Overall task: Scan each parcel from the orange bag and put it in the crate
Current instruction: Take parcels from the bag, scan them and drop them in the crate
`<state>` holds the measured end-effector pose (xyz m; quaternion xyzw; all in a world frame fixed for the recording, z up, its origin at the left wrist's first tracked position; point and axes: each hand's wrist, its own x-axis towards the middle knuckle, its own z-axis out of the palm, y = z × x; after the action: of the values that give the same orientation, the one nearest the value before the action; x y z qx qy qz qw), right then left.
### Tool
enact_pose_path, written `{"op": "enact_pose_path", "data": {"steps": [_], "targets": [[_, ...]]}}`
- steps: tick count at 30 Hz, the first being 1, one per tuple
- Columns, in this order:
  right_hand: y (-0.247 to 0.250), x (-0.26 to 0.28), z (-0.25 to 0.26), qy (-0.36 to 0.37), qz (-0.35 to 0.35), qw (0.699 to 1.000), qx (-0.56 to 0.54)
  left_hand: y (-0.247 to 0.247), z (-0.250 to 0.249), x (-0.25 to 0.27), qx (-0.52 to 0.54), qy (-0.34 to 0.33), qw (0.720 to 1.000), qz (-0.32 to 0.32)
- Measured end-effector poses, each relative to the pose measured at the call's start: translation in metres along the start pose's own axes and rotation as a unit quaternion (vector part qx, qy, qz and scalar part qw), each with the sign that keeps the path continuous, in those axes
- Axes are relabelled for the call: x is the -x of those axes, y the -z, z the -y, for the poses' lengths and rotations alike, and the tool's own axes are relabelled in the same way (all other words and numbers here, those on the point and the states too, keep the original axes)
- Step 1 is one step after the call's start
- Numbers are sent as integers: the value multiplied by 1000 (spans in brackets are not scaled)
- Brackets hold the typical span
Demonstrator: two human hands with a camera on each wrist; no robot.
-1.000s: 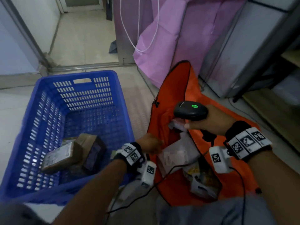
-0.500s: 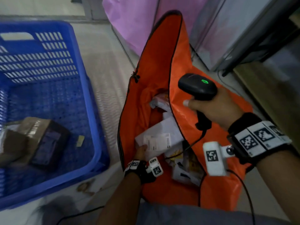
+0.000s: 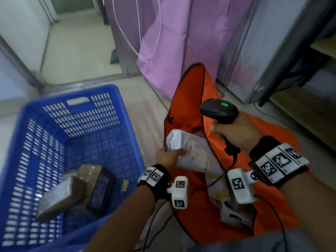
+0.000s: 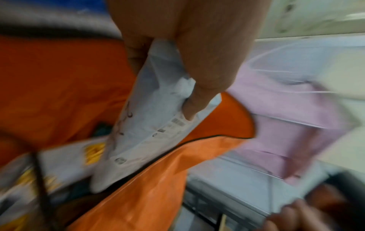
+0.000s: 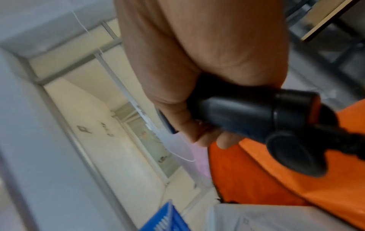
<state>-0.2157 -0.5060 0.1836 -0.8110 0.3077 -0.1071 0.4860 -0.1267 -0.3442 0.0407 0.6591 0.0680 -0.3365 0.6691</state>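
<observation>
One view, the left wrist's, shows barcodes on the parcel [image 4: 150, 125], pinched by the left hand [image 3: 166, 157]. Soft, white, creased, it hangs left of the right hand [image 3: 236, 131] gripping the scanner [image 3: 219, 110].

I see pale floor [image 3: 145, 95] carrying the blue crate [image 3: 76, 99], with the orange bag [image 3: 189, 99] just right of it.
</observation>
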Motion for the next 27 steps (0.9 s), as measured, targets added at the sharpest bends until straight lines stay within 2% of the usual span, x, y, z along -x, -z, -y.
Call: {"op": "enact_pose_path", "data": {"steps": [3, 5, 8, 11, 15, 17, 21, 27], "targets": [[-14, 19, 45, 54, -3, 996, -68, 41, -60, 24, -30, -59, 998, -11], [-27, 29, 66, 101, 19, 992, -70, 76, -87, 37, -37, -87, 996, -6], [-51, 45, 86, 167, 121, 978, -7, 148, -113, 64, -14, -87, 996, -13], [-83, 59, 95, 204, 242, 946, 65, 213, -118, 91, 28, -60, 997, -27], [-126, 75, 97, 229, 328, 911, 105, 268, -120, 103, 25, -31, 999, -34], [-135, 79, 97, 235, 341, 903, 116, 284, -122, 98, -4, -30, 999, -31], [-139, 84, 107, 227, 338, 909, 90, 300, -131, 94, -69, 5, 998, -13], [-144, 84, 113, 223, 368, 901, 50, 319, -139, 83, -203, -2, 979, -7]]}}
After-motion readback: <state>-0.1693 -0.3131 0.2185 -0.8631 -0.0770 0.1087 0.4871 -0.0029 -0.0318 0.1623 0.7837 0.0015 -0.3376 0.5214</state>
